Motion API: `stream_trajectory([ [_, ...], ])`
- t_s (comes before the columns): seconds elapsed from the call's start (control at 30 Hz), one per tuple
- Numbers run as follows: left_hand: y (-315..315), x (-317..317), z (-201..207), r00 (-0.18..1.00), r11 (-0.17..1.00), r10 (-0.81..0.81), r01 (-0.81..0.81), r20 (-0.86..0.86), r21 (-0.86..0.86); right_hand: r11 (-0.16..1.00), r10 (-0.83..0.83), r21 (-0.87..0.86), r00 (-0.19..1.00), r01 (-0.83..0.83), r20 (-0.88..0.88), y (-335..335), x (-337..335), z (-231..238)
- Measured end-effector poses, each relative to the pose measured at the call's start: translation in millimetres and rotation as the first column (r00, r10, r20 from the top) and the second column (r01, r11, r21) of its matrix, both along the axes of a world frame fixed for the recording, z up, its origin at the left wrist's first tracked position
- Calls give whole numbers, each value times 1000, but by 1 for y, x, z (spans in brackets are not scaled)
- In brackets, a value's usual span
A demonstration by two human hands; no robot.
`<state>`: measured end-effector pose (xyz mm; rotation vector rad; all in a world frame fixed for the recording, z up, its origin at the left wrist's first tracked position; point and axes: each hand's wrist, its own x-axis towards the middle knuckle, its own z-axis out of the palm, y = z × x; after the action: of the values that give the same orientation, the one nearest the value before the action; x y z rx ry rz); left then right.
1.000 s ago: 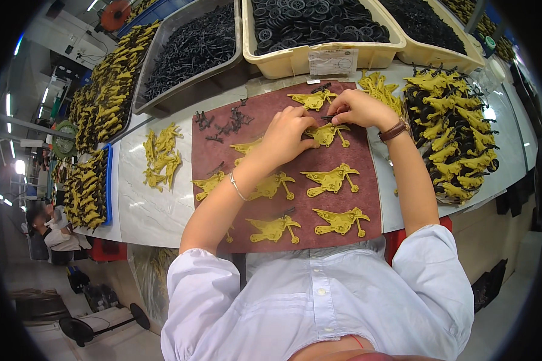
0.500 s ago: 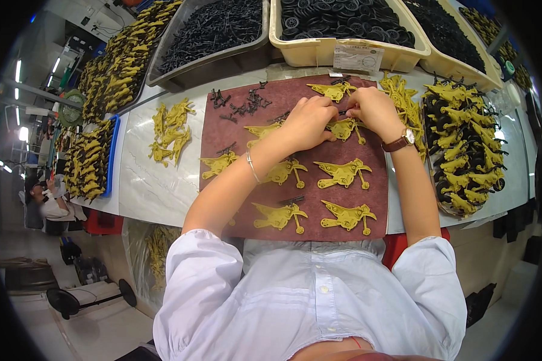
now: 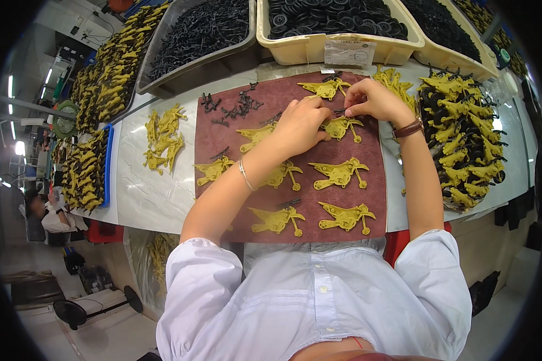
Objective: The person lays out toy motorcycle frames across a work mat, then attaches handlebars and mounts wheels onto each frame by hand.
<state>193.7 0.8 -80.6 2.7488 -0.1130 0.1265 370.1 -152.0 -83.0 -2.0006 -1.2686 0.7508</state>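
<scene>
Near the far side of a dark red mat, both my hands meet over one yellow plastic part, flat and beak-shaped with a small round-ended arm. My left hand is curled against its left end, thumb and fingers on it. Above its upper edge, my right hand pinches a small black piece, mostly hidden by the fingertips. More yellow parts lie spread in rows on the mat, some with a black piece at the top. A few are covered by my left forearm.
Loose black pieces lie at the mat's far left. Yellow parts are piled left and right. Bins of black pieces and black wheels line the back. Stacked assemblies stand at right. Another person sits far left.
The view has shifted slightly. My right hand has lifted a little and opened its outer fingers' curl, with its fingertips still at the same yellow part. My left hand stays there.
</scene>
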Motion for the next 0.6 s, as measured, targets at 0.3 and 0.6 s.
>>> stream_trajectory([
  [0.3,0,1,-3,1000,1000,-2,2,-3,-16,997,-42,-61,983,54,180,3,-8,3],
  [0.6,34,-14,0,962,994,-105,106,251,10,992,-122,5,937,128,327,3,-28,19],
])
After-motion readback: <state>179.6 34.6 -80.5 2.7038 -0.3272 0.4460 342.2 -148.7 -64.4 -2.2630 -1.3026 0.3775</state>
